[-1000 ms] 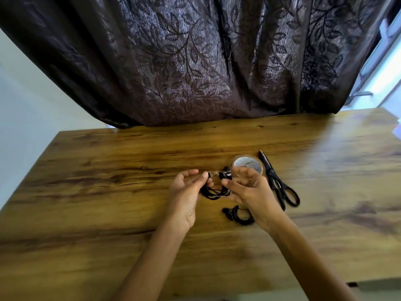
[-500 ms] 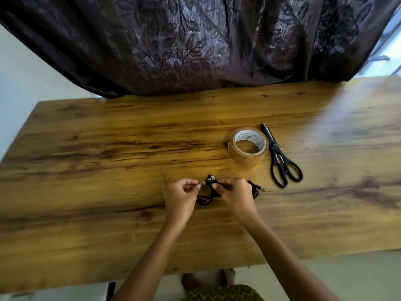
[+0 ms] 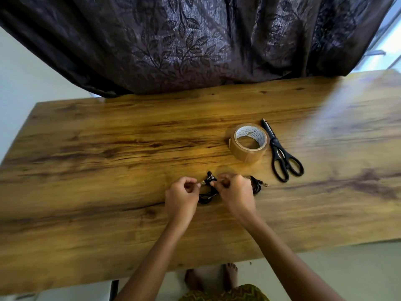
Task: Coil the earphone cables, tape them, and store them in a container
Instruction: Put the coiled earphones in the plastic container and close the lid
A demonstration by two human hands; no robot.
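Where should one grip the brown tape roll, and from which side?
Probably pinch the wall of the tape roll from above, thumb in the core: it lies flat, hole up. Approach from its left; the scissors lie close on its right.

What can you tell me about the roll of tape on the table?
The brown packing tape roll lies flat on the wooden table, its hole facing up. The inner core looks white with dark print. A short free end sticks out at its left edge. Black scissors lie close beside it; no hand touches it.
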